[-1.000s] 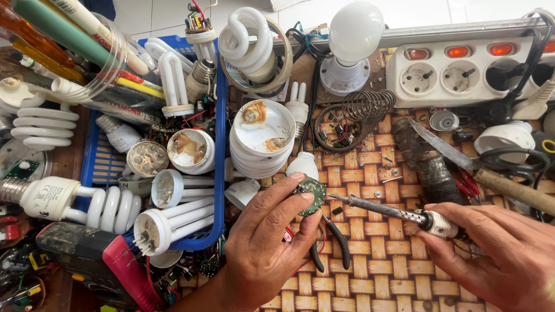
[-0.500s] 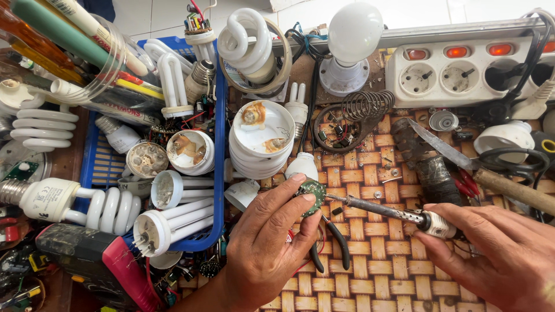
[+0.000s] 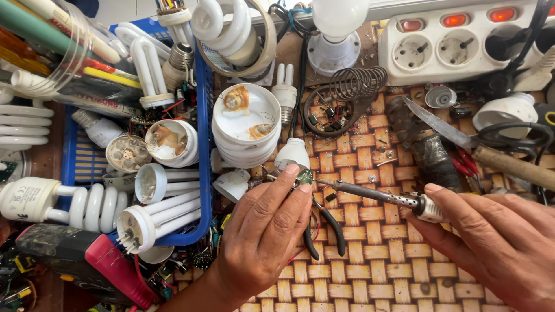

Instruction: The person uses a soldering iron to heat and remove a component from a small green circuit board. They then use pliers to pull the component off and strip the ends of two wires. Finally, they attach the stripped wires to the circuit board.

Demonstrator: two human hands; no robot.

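Head view: left hand (image 3: 263, 231) pinches circuit board (image 3: 303, 176); right hand's (image 3: 497, 242) grip clasps soldering iron (image 3: 376, 193) touching it.

Table (image 3: 370, 271): woven cane-pattern surface, brown and tan, evenly lit; dark wooden edge at left; white tiled floor (image 3: 124, 8) beyond.

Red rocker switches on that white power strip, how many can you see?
3 red rocker switches on the white power strip: left, middle, right, in a row along its top edge. More may be cut off to the right.
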